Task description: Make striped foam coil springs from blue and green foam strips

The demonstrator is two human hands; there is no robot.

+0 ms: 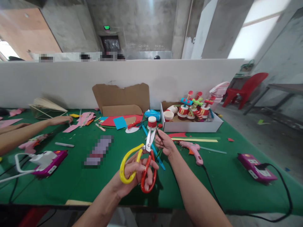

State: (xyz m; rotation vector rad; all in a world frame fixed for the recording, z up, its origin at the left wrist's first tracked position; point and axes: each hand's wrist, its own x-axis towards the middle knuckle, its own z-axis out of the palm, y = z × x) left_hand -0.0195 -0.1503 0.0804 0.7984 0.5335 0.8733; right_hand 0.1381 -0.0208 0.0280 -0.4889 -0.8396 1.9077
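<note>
The scissors, with one yellow loop and one red loop, are held up over the near middle of the green surface. Their blades point away from the person and lie almost together. The left hand holds them: its fingers are curled through and around both loops, grasping the handles firmly. Just to the right of the blade tips, the right hand pinches a thin dark piece between thumb and forefinger. The piece is too small to tell what it is, and it stands close beside the blades.

Under the hands a blue strip lies slanted on the surface. Just beyond the blade tips stands a paper cup with a red band. To the right of the right hand lies a pink glue gun, and behind it a white box holds decorated cups. A purple power strip lies near the right edge and a second power strip at the left. Further back, a torn cardboard sheet leans on the white partition, with red paper and a blue paper square before it. At the far left, a co-worker's hand rests by pink paper scraps.
</note>
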